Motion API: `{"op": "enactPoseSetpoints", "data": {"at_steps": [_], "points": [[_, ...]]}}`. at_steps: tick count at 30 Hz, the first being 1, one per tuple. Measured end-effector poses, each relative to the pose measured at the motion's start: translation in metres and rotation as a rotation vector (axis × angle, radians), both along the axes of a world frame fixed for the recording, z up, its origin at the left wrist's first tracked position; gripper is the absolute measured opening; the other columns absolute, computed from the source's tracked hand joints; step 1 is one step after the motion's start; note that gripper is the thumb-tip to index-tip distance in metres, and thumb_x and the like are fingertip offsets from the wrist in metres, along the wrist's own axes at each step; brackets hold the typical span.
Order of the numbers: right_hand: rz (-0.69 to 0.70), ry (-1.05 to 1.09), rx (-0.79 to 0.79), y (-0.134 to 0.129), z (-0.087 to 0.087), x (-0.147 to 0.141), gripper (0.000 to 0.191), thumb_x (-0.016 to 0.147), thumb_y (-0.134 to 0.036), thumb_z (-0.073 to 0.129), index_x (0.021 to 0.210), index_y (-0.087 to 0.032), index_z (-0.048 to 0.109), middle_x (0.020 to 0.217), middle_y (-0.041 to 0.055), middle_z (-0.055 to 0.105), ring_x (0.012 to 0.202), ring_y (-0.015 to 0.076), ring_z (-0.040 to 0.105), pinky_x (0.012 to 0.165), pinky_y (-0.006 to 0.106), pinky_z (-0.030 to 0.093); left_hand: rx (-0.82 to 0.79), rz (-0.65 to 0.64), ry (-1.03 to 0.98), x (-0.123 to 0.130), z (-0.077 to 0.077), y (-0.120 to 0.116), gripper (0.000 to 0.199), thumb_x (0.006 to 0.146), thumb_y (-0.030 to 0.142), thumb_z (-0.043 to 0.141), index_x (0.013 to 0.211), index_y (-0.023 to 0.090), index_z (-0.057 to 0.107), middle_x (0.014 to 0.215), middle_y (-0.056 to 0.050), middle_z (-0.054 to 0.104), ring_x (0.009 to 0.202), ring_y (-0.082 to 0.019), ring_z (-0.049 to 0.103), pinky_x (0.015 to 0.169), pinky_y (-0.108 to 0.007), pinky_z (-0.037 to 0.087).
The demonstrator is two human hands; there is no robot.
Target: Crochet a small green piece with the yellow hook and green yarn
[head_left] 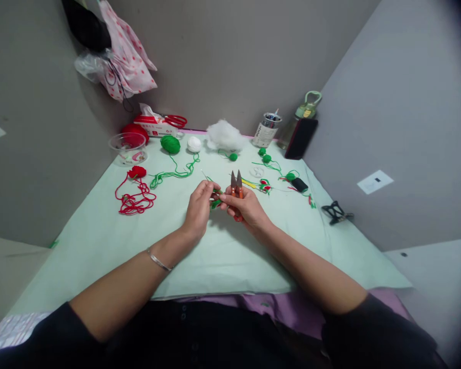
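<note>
Both hands meet over the middle of the table. My left hand (200, 205) is closed on a small green yarn piece (215, 204), mostly hidden by the fingers; a thin needle-like tip (204, 173) sticks up beside it. My right hand (246, 206) is closed around orange-handled thread snips (236, 185), their two dark blades pointing away from me and slightly apart. Its thumb and fingertip also reach the green yarn piece. Just beyond the right hand lie a yellow-handled tool (249, 183) and a small red, white and green crocheted piece (265, 185).
At left are a red yarn ball (137, 172) with loose strands and a clear plastic tub (128, 149). Along the back stand a green yarn ball (170, 144), a white ball (194, 144), white stuffing (225, 136), a can (267, 130) and a phone (301, 139). A black clip (337, 212) lies right.
</note>
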State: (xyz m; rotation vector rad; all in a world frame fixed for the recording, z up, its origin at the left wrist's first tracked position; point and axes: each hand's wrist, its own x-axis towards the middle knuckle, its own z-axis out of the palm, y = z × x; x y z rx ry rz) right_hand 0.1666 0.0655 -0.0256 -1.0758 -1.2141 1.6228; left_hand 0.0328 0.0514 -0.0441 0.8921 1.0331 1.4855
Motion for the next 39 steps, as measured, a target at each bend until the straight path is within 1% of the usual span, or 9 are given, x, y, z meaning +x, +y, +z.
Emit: {"op": "enactPoseSetpoints", "data": {"at_steps": [6, 9, 11, 15, 18, 20, 24, 34, 39], "points": [[0.047, 0.059, -0.019, -0.008, 0.001, -0.01, 0.047, 0.06, -0.045, 0.09, 0.081, -0.02, 0.055, 0.064, -0.0012, 0.068, 0.05, 0.0099, 0.057, 0.042, 0.021, 0.033, 0.068, 0.101, 0.157, -0.002, 0.001, 0.002, 0.026, 0.097, 0.036, 0.059, 0.075, 0.022, 0.059, 0.076, 0.0, 0.057, 0.068, -0.014, 0.052, 0.063, -0.024, 0.043], [0.126, -0.053, 0.092, -0.009, 0.005, -0.004, 0.042, 0.072, -0.051, 0.082, 0.086, -0.021, 0.056, 0.057, -0.0052, 0.062, 0.043, 0.0088, 0.048, 0.042, 0.022, 0.03, 0.089, 0.121, 0.2, -0.008, 0.001, 0.004, 0.027, 0.097, 0.041, 0.06, 0.077, 0.023, 0.059, 0.074, 0.001, 0.057, 0.062, -0.013, 0.05, 0.058, -0.024, 0.042], [0.192, -0.148, 0.219, -0.009, 0.011, 0.004, 0.039, 0.085, -0.058, 0.069, 0.091, -0.02, 0.059, 0.06, -0.005, 0.06, 0.044, 0.0078, 0.042, 0.044, 0.024, 0.03, 0.112, 0.133, 0.216, -0.012, 0.001, 0.004, 0.027, 0.097, 0.045, 0.06, 0.08, 0.023, 0.06, 0.075, 0.001, 0.057, 0.058, -0.011, 0.048, 0.055, -0.023, 0.041], [0.405, -0.302, 0.368, -0.006, 0.021, 0.021, 0.055, 0.102, -0.061, 0.035, 0.098, -0.016, 0.066, 0.074, 0.0012, 0.064, 0.056, 0.0094, 0.041, 0.054, 0.025, 0.035, 0.155, 0.157, 0.224, -0.018, 0.004, 0.005, 0.03, 0.097, 0.05, 0.058, 0.083, 0.023, 0.058, 0.076, 0.002, 0.057, 0.052, -0.008, 0.045, 0.049, -0.022, 0.038], [0.566, -0.371, 0.338, -0.003, 0.021, 0.025, 0.052, 0.104, -0.057, 0.038, 0.097, -0.016, 0.068, 0.07, -0.0001, 0.059, 0.059, 0.0096, 0.041, 0.056, 0.025, 0.035, 0.176, 0.162, 0.227, -0.019, 0.005, 0.005, 0.031, 0.098, 0.051, 0.057, 0.084, 0.023, 0.057, 0.076, 0.002, 0.057, 0.049, -0.007, 0.045, 0.045, -0.021, 0.035], [0.612, -0.362, 0.306, -0.003, 0.019, 0.024, 0.05, 0.103, -0.057, 0.04, 0.095, -0.016, 0.068, 0.068, -0.0013, 0.055, 0.059, 0.0091, 0.041, 0.055, 0.024, 0.034, 0.188, 0.157, 0.229, -0.02, 0.004, 0.005, 0.032, 0.098, 0.052, 0.056, 0.085, 0.023, 0.056, 0.076, 0.003, 0.056, 0.048, -0.006, 0.045, 0.043, -0.021, 0.035], [0.606, -0.3, 0.269, -0.003, 0.014, 0.021, 0.052, 0.103, -0.059, 0.039, 0.094, -0.015, 0.066, 0.065, -0.0033, 0.049, 0.056, 0.0081, 0.037, 0.052, 0.024, 0.03, 0.206, 0.153, 0.233, -0.019, 0.001, 0.007, 0.034, 0.098, 0.053, 0.053, 0.086, 0.022, 0.055, 0.075, 0.004, 0.055, 0.045, -0.005, 0.044, 0.039, -0.02, 0.033], [0.599, -0.274, 0.306, -0.004, 0.01, 0.019, 0.049, 0.101, -0.058, 0.044, 0.087, -0.016, 0.065, 0.063, -0.0045, 0.046, 0.057, 0.0083, 0.036, 0.054, 0.024, 0.029, 0.182, 0.087, 0.24, -0.016, -0.003, 0.006, 0.03, 0.099, 0.048, 0.052, 0.085, 0.021, 0.055, 0.074, 0.004, 0.056, 0.043, -0.005, 0.043, 0.037, -0.018, 0.033], [0.585, -0.266, 0.297, -0.004, 0.011, 0.018, 0.045, 0.098, -0.057, 0.051, 0.088, -0.015, 0.065, 0.063, -0.0052, 0.044, 0.057, 0.0081, 0.036, 0.053, 0.024, 0.028, 0.141, 0.058, 0.231, -0.016, -0.006, 0.008, 0.031, 0.097, 0.05, 0.054, 0.085, 0.021, 0.055, 0.066, 0.005, 0.054, 0.04, -0.006, 0.041, 0.036, -0.018, 0.034]]}}
